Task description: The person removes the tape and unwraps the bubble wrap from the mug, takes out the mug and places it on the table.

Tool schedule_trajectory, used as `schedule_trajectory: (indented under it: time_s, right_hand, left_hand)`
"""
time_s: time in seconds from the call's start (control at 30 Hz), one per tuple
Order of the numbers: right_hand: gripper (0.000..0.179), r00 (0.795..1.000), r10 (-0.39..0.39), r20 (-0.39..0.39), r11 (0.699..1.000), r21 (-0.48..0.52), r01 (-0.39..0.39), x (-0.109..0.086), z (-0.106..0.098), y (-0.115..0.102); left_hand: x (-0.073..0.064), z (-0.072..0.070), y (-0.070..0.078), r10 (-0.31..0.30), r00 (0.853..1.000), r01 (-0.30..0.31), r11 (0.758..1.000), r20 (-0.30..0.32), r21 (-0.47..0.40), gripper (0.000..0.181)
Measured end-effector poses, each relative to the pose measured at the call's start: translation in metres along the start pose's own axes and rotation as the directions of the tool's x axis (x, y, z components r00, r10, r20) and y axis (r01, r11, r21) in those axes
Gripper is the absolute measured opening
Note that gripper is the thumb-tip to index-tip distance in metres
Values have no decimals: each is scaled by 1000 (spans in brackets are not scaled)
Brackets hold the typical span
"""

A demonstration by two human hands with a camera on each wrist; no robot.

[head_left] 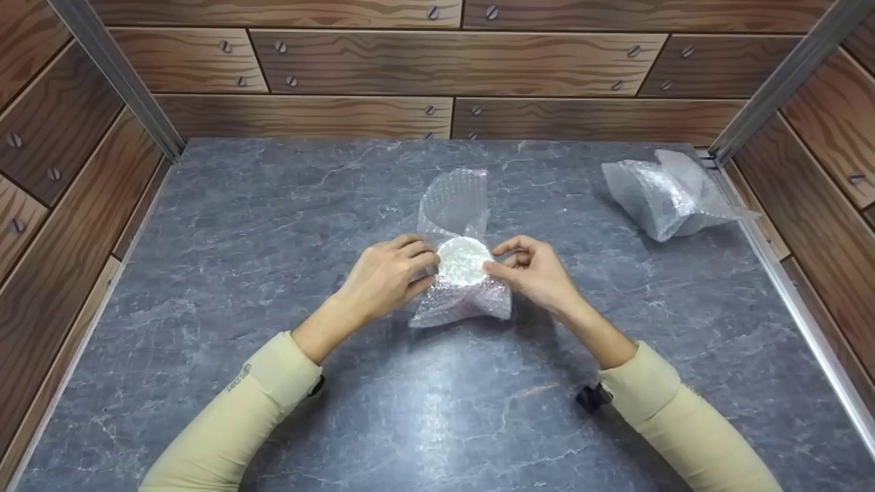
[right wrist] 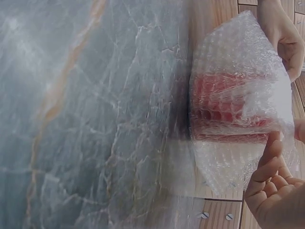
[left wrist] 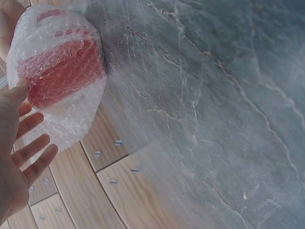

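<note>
- Walls (head_left: 458,65): three, plank-patterned, at nine, twelve and three o'clock.
- Worktop (head_left: 273,205): one, dark grey, marble-veined.
- Metal posts (head_left: 126,82): two, at eleven and one o'clock.
- Sleeved arms (head_left: 236,417): two, reaching in from seven and five o'clock.
- Bubble-wrapped bundles: two. The middle bundle (left wrist: 62,76), red inside, stands near the worktop's centre; the far bundle (head_left: 673,198) lies at two o'clock.
- Hands: two, about the middle bundle. Left hand (head_left: 396,270), nine o'clock: grip spread, thumb touching the wrap. Right hand (head_left: 536,273), three o'clock: grip pinching the rim, outer fingers curled.
- White top (head_left: 463,262): one, round.
</note>
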State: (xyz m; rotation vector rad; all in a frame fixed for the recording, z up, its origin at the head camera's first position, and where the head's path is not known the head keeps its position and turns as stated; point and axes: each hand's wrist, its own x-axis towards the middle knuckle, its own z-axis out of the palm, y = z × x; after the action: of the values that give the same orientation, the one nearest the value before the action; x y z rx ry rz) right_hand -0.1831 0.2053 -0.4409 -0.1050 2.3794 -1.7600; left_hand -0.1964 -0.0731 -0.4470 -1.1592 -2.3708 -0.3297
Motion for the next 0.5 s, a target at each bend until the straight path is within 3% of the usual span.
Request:
schedule_trajectory:
  time_s: [0.23,0.5]
  right_hand:
    - [23,999,-39,-1,999,-12,39,-2,-2,0]
    - [21,999,-31,15,999,-30,31,-4,-2,-5]
  left_hand:
    - [0,0,0,1,1000,-1,1000,-5,0,17]
    - [0,1,0,5,1000,-4,1000,-10,14,16]
